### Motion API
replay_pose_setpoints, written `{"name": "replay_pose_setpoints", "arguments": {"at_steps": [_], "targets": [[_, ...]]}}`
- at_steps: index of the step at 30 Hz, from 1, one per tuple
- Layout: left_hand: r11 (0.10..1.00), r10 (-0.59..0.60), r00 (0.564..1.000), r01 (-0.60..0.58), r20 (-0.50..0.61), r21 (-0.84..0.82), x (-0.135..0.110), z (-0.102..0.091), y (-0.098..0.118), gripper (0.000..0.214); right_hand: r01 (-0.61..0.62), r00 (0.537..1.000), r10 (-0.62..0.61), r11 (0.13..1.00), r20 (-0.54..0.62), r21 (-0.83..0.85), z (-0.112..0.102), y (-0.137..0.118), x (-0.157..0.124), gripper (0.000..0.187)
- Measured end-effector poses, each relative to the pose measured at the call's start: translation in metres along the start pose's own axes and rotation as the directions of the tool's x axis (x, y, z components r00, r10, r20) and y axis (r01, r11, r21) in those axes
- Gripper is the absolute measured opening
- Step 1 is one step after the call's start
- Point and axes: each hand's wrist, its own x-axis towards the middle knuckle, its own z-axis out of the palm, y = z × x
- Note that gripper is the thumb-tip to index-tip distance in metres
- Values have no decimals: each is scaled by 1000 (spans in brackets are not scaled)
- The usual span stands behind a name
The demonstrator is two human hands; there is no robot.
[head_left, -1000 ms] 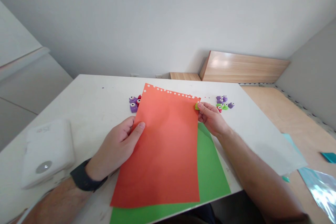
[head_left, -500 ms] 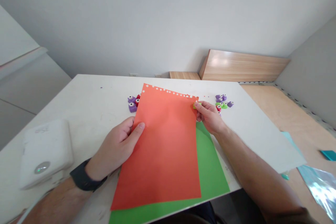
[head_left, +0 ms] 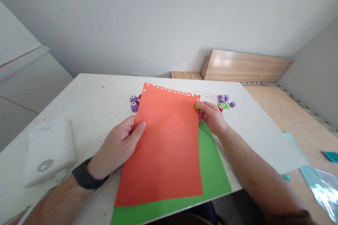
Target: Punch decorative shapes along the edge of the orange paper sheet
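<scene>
A plain pale wall [head_left: 158, 28] closes off the far side, and a white bench [head_left: 253, 133] spreads in front of it. At its near side lies a green sheet [head_left: 214, 163]. Over that is an orange sheet [head_left: 165, 144], long axis running near to far, its far edge lined with small white flower shapes. A white box [head_left: 51, 142] stands on the left. The left hand [head_left: 118, 144] grips the orange sheet's left edge, thumb on top. The right hand [head_left: 212, 115] is nearer the far right corner. Toys with single eyes sit in a right cluster [head_left: 223, 105] and a left cluster [head_left: 134, 106], partly hidden by the sheet. The right fingers pinch a lime-green piece [head_left: 197, 105] against the right edge; whether it clasps the paper, I cannot tell.
</scene>
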Motion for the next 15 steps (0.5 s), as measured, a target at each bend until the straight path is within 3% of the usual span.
{"name": "replay_pose_setpoints", "arguments": {"at_steps": [3, 15], "targets": [[998, 4, 999, -1, 53, -59, 1, -1, -4, 39, 1, 1000, -1, 1000, 8, 28, 0, -3, -2, 35], [995, -2, 999, 6, 41, -95, 1, -2, -6, 37, 3, 999, 0, 998, -50, 68, -5, -4, -1, 34]]}}
